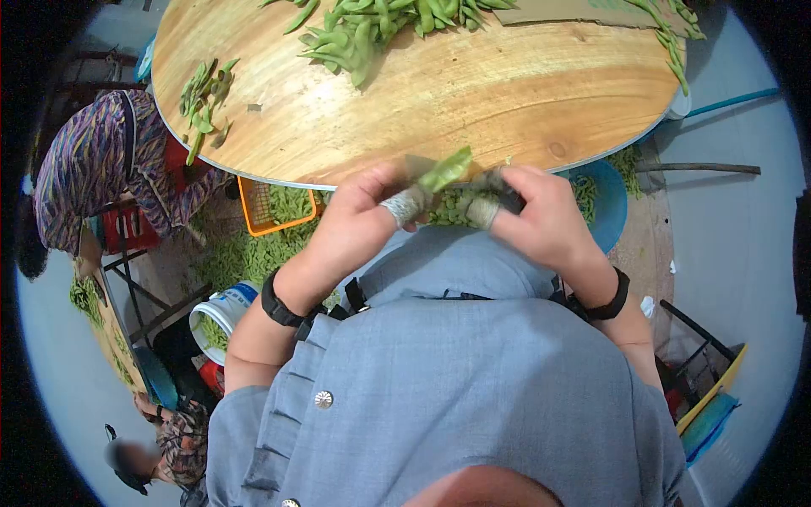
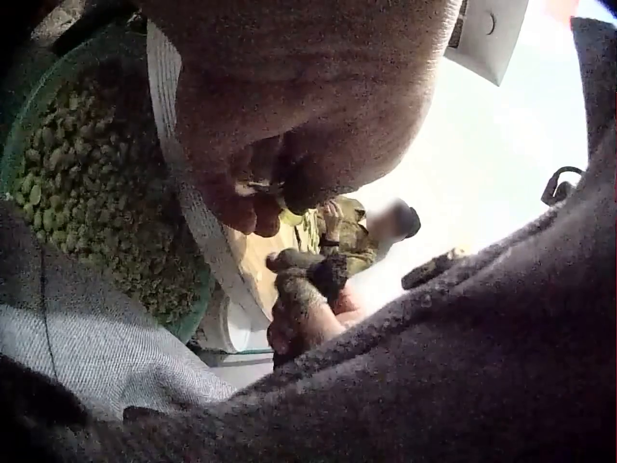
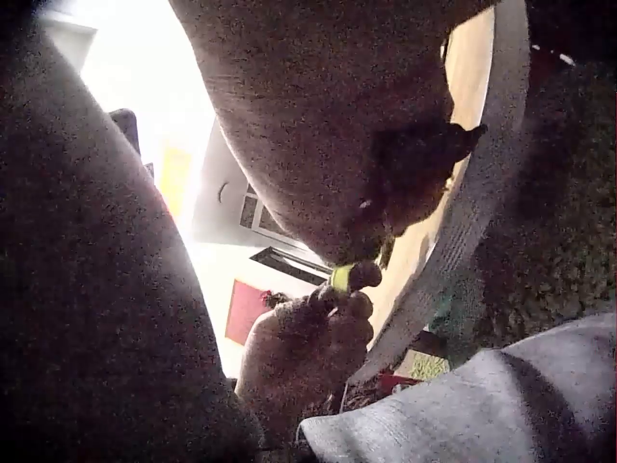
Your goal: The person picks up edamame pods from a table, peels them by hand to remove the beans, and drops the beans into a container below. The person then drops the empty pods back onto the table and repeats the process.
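Observation:
Over the lap, at the table's near edge, my left hand (image 1: 359,207) pinches a green soybean pod (image 1: 448,169) that points up and away. Wrappings show on its thumb. Close beside it, my right hand (image 1: 541,211) has bent fingers with a pale wrapped thumb and dark coverings on other fingertips. Whether the right fingers hold anything I cannot tell. In the right wrist view the pod (image 3: 341,280) appears between the left fingertips, just under the right hand. Beneath the hands, shelled beans (image 2: 96,193) fill a green-rimmed basin (image 2: 21,125).
A round wooden table (image 1: 473,101) bears a pile of soybean pods (image 1: 372,34) and a smaller bunch (image 1: 203,97). An orange basket (image 1: 262,226), a white bucket (image 1: 221,317) and a blue basin (image 1: 610,203) stand below. Two other people (image 1: 101,160) are at the left.

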Motion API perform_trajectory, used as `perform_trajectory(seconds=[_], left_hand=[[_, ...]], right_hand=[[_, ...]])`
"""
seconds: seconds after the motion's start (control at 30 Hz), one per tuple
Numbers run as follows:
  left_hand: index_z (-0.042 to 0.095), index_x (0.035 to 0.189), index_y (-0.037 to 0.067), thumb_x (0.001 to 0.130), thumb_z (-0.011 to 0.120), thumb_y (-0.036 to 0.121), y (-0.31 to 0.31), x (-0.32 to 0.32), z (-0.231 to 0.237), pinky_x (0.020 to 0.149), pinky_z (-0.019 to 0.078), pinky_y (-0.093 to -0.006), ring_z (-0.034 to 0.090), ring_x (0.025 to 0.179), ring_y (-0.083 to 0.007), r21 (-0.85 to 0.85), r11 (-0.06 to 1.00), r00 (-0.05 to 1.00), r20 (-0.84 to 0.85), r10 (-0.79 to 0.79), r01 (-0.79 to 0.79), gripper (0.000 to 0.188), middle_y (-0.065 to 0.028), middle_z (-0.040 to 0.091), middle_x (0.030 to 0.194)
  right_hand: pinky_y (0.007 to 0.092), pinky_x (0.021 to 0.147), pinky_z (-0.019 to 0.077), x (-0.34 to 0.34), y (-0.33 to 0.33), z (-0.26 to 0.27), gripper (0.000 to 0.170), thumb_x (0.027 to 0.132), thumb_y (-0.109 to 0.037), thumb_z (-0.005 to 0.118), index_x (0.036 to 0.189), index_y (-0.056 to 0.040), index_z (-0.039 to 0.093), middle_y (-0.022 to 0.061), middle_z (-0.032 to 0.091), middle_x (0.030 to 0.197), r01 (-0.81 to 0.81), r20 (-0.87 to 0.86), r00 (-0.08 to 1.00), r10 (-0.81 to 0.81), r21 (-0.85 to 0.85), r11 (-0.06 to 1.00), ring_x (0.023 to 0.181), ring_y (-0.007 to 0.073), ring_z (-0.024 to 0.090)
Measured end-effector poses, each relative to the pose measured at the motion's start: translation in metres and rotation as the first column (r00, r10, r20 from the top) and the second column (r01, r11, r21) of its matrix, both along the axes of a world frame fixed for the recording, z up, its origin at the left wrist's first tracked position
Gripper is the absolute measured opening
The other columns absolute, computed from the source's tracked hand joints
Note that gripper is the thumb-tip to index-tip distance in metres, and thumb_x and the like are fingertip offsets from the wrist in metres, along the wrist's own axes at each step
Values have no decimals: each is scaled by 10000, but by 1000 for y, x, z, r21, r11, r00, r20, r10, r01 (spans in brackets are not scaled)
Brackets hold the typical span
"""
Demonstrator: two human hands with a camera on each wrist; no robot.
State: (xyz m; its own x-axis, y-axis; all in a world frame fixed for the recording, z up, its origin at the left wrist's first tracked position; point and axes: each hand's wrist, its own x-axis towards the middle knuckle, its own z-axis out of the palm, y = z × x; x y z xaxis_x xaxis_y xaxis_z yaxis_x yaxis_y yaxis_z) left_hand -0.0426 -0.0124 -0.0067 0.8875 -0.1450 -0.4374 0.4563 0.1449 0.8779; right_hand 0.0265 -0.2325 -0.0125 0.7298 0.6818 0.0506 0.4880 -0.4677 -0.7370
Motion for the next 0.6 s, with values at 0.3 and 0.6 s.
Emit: perform_trajectory(seconds=[0.3,0.6], left_hand=[[624,994,12,932,542,163,5,6,1,613,456,-234,550,666,-95,-179,983,986,-152,-65,37,182,-45,629,815],[608,974,24,909,559,127,3,2,-11,575,407,-241,495,633,-100,-89,996,1000,-10,1,-2,132,-36,600,779]], right_hand=[[192,443,384,3,18,-7,155,858,-75,627,998,-14,599,-15,586,710,415,-787,617,22,349,840,503,36,482],[240,579,455,8,15,2,198,855,-82,643,1031,0,603,5,595,795,162,359,910,-208,155,975,641,99,549]])
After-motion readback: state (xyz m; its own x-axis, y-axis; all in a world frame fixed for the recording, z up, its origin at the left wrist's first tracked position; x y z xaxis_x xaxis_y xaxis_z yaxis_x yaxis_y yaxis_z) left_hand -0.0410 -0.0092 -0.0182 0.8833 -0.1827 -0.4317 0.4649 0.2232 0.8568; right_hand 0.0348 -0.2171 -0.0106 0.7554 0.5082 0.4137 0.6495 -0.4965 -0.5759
